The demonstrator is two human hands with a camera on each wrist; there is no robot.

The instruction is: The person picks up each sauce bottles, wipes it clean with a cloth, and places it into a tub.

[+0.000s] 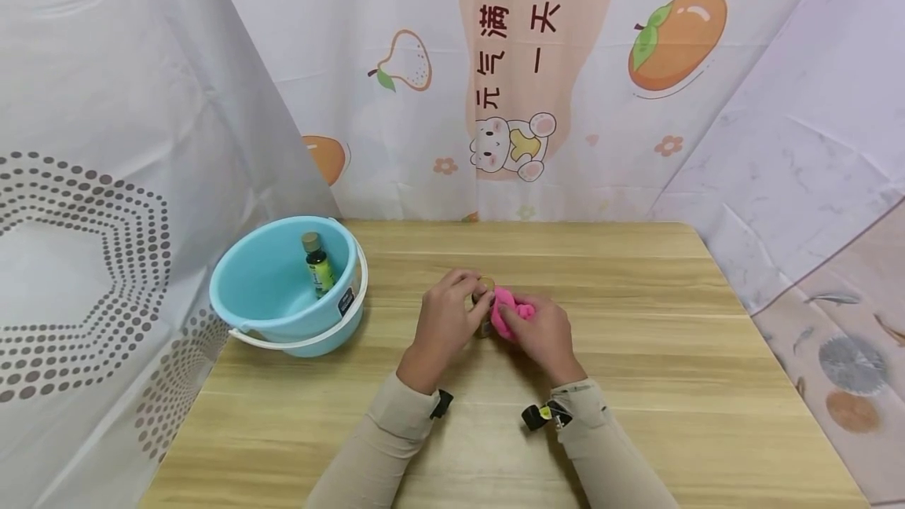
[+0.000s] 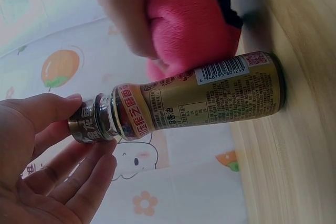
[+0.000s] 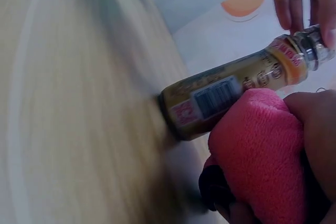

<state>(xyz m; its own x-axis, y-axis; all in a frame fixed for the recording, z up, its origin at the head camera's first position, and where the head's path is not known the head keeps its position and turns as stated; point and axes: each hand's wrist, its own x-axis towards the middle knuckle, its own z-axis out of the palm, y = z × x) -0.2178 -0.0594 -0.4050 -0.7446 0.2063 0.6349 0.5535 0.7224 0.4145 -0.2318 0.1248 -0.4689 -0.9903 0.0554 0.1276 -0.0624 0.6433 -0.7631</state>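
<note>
A small sesame oil bottle with a gold label and barcode stands upright on the table. My left hand pinches its cap between thumb and fingers, as the left wrist view shows. Bunched in my right hand is a pink fluffy cloth, which lies against the side of the bottle. Part of the cloth is hidden by the right fingers, and something dark shows at its edge in both wrist views.
A light blue bucket with a white handle stands at the table's left. Inside it leans another bottle with a yellow-green label. The wooden table reaches to a printed curtain at the back.
</note>
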